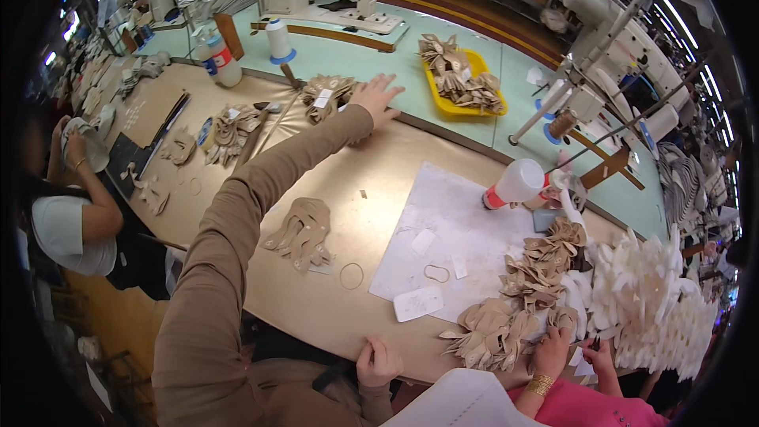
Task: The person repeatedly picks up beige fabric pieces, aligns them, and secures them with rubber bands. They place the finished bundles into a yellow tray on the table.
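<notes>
My left hand reaches across to the back edge of the table, its fingers spread apart. Right beside it, to its left, lies a bundle of beige cut pieces with a white tag; part of the palm side is hidden from me. My right hand rests curled near the front edge, with nothing visible in it. Between my arms, a flat stack of beige cut pieces lies on the tan table, and a rubber band sits to its right.
At the right, a co-worker's hands work by beige pieces and white pieces. A yellow basket of beige pieces stands beyond the edge. A white bottle stands on a white sheet. Another person sits at left.
</notes>
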{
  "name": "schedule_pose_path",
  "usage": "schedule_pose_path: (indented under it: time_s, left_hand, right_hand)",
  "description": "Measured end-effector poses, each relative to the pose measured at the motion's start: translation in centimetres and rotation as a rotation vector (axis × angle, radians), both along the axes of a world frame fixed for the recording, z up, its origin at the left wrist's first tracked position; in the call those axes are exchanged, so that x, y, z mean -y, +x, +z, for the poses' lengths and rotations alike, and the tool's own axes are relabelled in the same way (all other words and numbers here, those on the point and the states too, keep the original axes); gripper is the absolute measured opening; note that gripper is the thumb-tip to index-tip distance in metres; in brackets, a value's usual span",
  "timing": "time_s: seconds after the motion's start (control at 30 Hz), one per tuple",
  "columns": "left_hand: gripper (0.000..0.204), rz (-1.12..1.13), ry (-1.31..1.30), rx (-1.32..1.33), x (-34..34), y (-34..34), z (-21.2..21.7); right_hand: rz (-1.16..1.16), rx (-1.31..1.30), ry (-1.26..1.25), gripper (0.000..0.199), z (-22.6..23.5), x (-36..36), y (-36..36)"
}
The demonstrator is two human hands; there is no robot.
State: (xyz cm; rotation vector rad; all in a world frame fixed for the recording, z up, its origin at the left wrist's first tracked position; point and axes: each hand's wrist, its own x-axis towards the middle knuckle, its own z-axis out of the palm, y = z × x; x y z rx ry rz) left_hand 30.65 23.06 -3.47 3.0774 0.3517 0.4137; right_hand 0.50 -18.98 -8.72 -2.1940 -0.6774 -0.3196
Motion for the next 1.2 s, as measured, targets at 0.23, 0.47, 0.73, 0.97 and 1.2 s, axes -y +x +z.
schedule_pose_path:
  time_s: [0.23,0.47,0.73,0.97,1.2]
  left_hand:
    - [0.079,0.628,-0.399,0.14,-4.8,-4.7,1.2]
    - [0.07,0.578,-0.15,0.098,0.4,-5.7,-1.4]
    - [0.055,0.147,-0.938,-0.005,10.0,-16.0,5.4]
    - [0.043,-0.061,-0.581,0.021,22.1,-29.7,4.4]
    - [0.045,0.072,-0.469,0.022,24.7,-33.1,0.7]
  right_hand:
    - [0.011,0.054,-0.034,0.018,0.0,-0.6,0.4]
    - [0.05,0.053,-0.04,0.017,0.5,-1.0,0.4]
    - [0.014,-0.282,0.444,0.013,8.0,-1.5,3.4]
    - [0.056,-0.093,0.132,0.014,9.2,-4.9,5.5]
    - [0.058,-0.053,-0.181,0.008,6.2,-5.6,2.5]
